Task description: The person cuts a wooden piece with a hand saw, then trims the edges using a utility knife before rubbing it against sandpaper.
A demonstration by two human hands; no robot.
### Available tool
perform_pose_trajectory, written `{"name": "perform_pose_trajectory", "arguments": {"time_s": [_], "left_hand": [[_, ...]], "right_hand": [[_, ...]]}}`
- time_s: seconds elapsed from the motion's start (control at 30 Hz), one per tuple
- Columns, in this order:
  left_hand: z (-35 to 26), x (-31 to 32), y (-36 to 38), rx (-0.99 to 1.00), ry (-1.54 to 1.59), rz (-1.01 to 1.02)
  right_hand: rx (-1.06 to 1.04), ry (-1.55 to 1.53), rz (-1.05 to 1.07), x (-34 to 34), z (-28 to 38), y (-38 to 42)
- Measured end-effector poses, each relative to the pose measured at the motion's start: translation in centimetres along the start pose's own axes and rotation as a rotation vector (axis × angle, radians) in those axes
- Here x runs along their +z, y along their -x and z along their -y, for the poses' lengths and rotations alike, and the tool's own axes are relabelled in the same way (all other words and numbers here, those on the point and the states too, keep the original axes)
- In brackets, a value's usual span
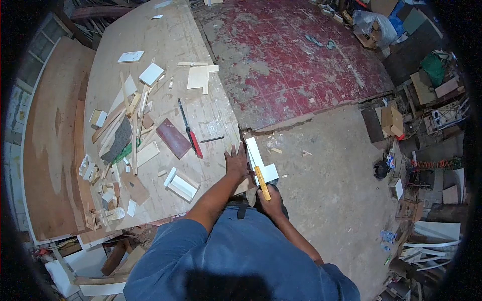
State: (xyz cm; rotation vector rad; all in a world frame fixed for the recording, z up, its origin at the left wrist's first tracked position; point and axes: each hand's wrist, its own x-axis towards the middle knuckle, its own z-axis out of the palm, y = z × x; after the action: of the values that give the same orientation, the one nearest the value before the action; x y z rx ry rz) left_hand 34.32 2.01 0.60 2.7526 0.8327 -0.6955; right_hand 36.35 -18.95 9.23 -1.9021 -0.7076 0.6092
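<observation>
My left hand (236, 163) lies on the wooden table's right edge, fingers spread, touching the surface beside a white L-shaped board (254, 153). That board sticks out past the edge, above the floor. In my right hand (271, 201) is a yellow-handled tool (261, 181), closed in my fingers and slanting across the board; its working end is too small to make out. Left of my left hand lie a dark pen-like stick (213, 139) and a red-handled tool (194, 144) with a long dark blade. A brown rectangular plate (173, 138) is beside them.
The wooden table (165, 45) carries a white box-like piece (181, 184), a pale cut board (199, 78), and heaped wood strips (135, 113). A raised red tiled floor (296, 60) lies ahead. Boxes (391, 120) and scrap line the right side; a large plywood sheet (55, 145) stands left.
</observation>
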Motion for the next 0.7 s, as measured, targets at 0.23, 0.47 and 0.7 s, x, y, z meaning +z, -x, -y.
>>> {"name": "perform_pose_trajectory", "arguments": {"time_s": [0.23, 0.47, 0.7], "left_hand": [[-0.2, 1.9, -1.9, -0.046, -0.078, -0.092], [0.3, 1.7, -2.8, -0.01, 0.006, 0.039], [0.0, -0.7, -1.5, -0.015, 0.033, 0.103]], "right_hand": [[-0.034, -0.01, -0.032, -0.1, -0.3, 0.1], [-0.039, -0.047, -0.085, 0.8, -1.5, 0.1], [-0.051, -0.079, -0.095, -0.1, -0.6, -0.5]]}}
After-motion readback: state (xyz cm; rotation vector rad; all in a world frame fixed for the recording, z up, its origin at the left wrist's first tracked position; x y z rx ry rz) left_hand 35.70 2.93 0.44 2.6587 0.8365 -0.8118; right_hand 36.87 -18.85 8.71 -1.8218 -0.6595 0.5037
